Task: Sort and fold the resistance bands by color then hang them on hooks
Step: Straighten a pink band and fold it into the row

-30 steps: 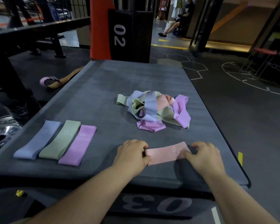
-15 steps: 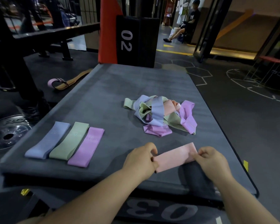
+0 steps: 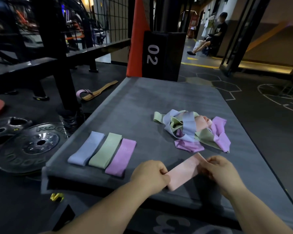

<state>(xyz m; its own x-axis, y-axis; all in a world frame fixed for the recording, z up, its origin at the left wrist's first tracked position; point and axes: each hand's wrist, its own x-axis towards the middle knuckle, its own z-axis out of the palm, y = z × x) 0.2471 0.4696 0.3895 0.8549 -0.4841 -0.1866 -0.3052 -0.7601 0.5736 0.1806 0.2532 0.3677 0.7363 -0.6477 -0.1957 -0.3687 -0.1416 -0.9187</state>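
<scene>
While both hands are holding it, the pink band [image 3: 184,172] is lying stretched out flat between them, just on the near side of the tangled pile of bands [image 3: 191,130]. The left hand [image 3: 150,174] is curling its fingers [image 3: 162,171] and thumb round the end farthest from the pile and pinching it tight. The right hand [image 3: 218,171] is pinching the end closest to the pile with curled fingers. The pink band is sitting slanted, low over the grey tabletop [image 3: 142,102], and I cannot tell if it is touching it.

The pile is resting on the same tabletop, with blue, green, pink and purple loops all mixed up together. Left of the pile and a bit nearer, three flat bands are lying side by side and touching: the blue band [image 3: 87,149] farthest from the pile, the green band [image 3: 106,150] in the middle, and the purple band [image 3: 121,157] closest to it.

Beyond the pile, a black block marked 02 [image 3: 161,54] is standing at the far end of the tabletop. Far to the left of the pile, a black weight plate [image 3: 32,146] is lying on the floor.
</scene>
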